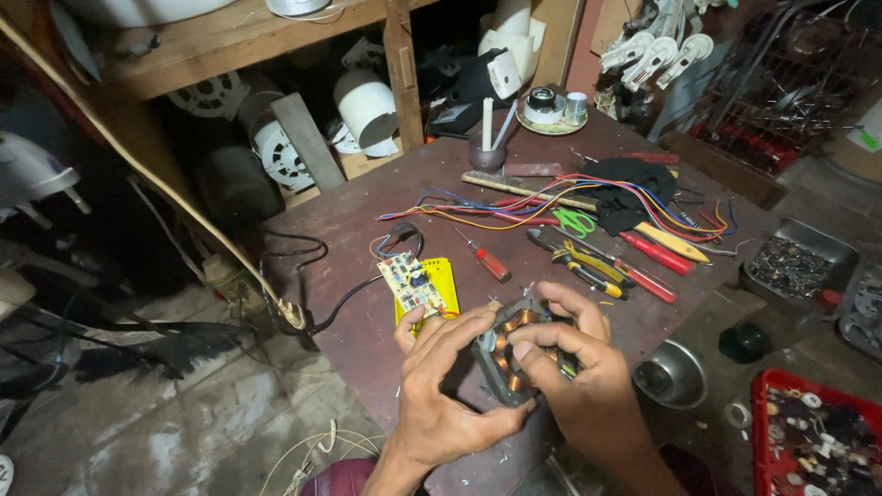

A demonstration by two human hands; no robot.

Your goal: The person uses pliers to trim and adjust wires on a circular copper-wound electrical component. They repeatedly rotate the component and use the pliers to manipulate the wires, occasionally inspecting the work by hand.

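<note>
A fan motor stator (511,342) with copper windings and a grey metal core sits between both hands above the near edge of a dark brown table (367,239). My left hand (441,386) grips its left side, fingers curled over the top. The right side is gripped by my right hand (577,367), its thumb pressing on the windings. Just left of the hands a small circuit board (411,283) rests on a yellow case (435,287), with black cable running off to the left.
Screwdrivers (487,259), pliers (588,266), green scissors (575,220) and coloured wires (514,207) lie across the table's middle and right. A metal bowl (672,375), a red tray of small parts (808,432) and a grey tray of screws (790,266) stand on the right. Fan parts fill wooden shelves behind.
</note>
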